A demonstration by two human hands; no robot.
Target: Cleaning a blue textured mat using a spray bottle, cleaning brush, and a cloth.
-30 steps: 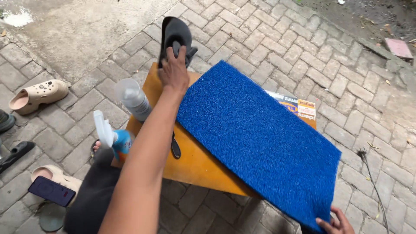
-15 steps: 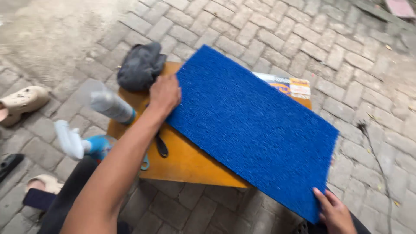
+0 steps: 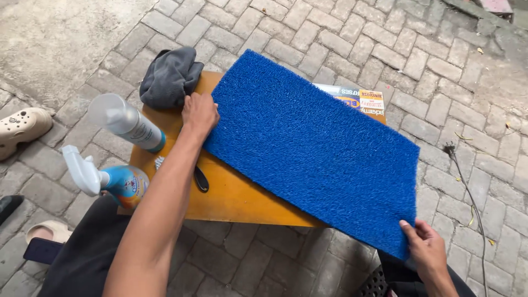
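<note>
Right hand (image 3: 426, 250) grips the near corner of the blue mat (image 3: 313, 148), fingers clamped on its edge. Mat lies diagonal on the orange table (image 3: 231, 198). Left hand (image 3: 199, 113) presses the mat's left edge, fingers together. Grey cloth (image 3: 170, 77) lies beyond, touching the table's far corner.

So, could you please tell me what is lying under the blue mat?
The blue mat lies on a small orange table and partly covers a printed box at its far edge. Anything else beneath is hidden.
</note>
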